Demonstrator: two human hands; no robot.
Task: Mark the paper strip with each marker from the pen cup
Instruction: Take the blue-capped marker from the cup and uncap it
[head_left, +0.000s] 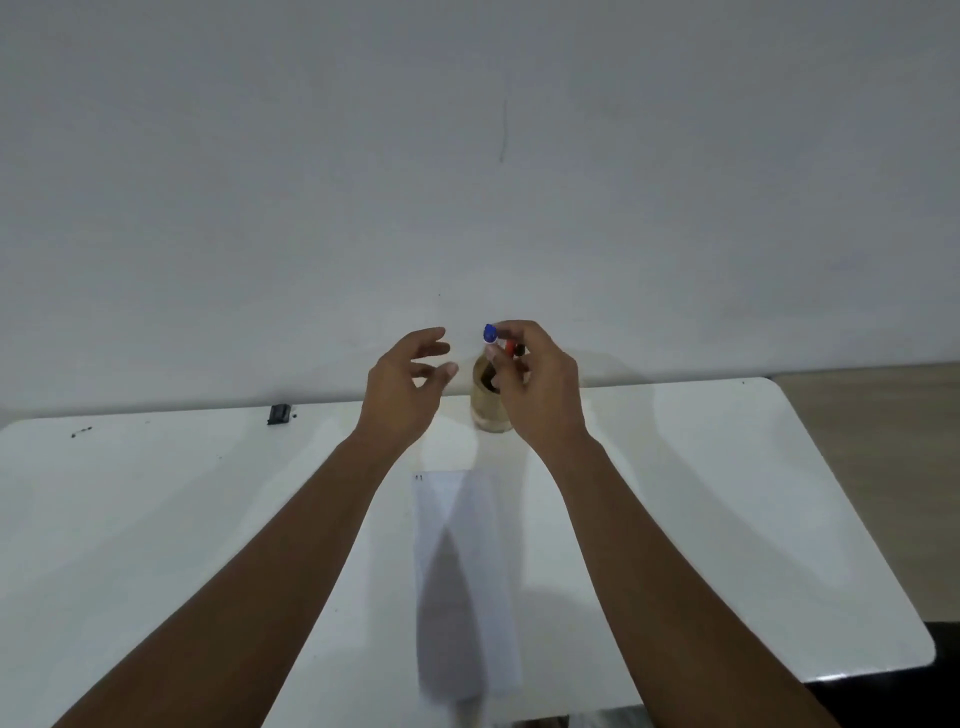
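A pale grey wall (467, 156) fills the upper half of the view, with a white desk (156, 519) set against it below. A person's two bare forearms reach forward over the desk from the near edge. Between them a long white paper strip (467, 582) lies flat, running from near the desk's front edge toward the wall, with a small dark mark at its far left corner. Just beyond the strip's far end a yellowish pen cup (485, 410) stands upright near the back edge of the desk.

The right hand (535, 384) hovers over the cup, its fingers closed around a marker with a blue cap (489, 333), which points up and sticks out above the fingertips; the marker's body is mostly hidden by the hand. A red-tipped marker (511, 347) shows just beside it, at the mouth of the cup. The left hand (402, 387) is raised just left of the cup, fingers spread and loosely curled, holding nothing and not touching the cup.

At the far left back edge of the desk sits a small black object (279, 414), too small to identify.
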